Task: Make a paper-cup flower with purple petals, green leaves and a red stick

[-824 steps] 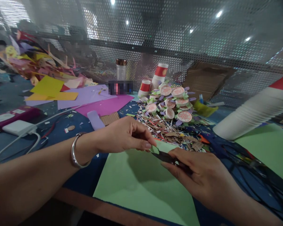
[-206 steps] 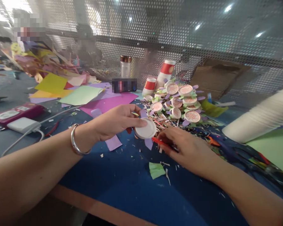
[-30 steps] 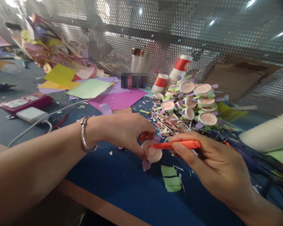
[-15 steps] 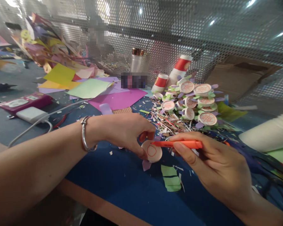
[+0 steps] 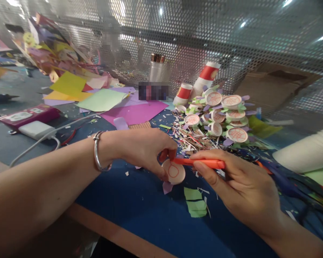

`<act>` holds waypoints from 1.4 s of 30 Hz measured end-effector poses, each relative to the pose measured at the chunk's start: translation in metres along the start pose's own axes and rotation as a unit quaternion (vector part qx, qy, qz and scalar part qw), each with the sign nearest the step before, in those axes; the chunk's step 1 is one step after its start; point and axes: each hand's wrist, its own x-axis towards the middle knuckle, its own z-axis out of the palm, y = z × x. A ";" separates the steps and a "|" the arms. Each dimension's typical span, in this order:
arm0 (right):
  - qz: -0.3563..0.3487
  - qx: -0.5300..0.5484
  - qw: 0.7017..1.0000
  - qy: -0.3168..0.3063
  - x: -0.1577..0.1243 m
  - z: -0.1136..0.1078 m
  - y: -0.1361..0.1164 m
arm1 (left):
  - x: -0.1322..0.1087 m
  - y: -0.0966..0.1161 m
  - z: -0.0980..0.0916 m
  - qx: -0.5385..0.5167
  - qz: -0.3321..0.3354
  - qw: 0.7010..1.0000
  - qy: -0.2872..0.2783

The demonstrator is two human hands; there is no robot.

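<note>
My left hand grips the rim of a small round paper cup base between thumb and fingers. An orange outline is drawn on its pale face, and a purple paper tab sticks out below it. In my right hand is an orange marker, held between thumb and fingers. Its tip touches or nearly touches the upper edge of the round face, by my left fingertips. Green paper pieces lie on the blue table just below.
Finished-looking paper turtles are piled behind my right hand, beside paper scraps. Red-and-white paper cups stand behind them. Coloured paper sheets, a purple power strip and a white charger lie left. Stacked white cups are at right.
My right hand and the marker have shifted slightly left, and a short line now runs up from the orange outline toward the rim. My left hand stays in place.
</note>
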 end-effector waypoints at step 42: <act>-0.100 -0.040 0.993 0.042 0.000 -0.006 -0.004 | 0.001 0.000 0.000 0.019 -0.011 1.000 -0.014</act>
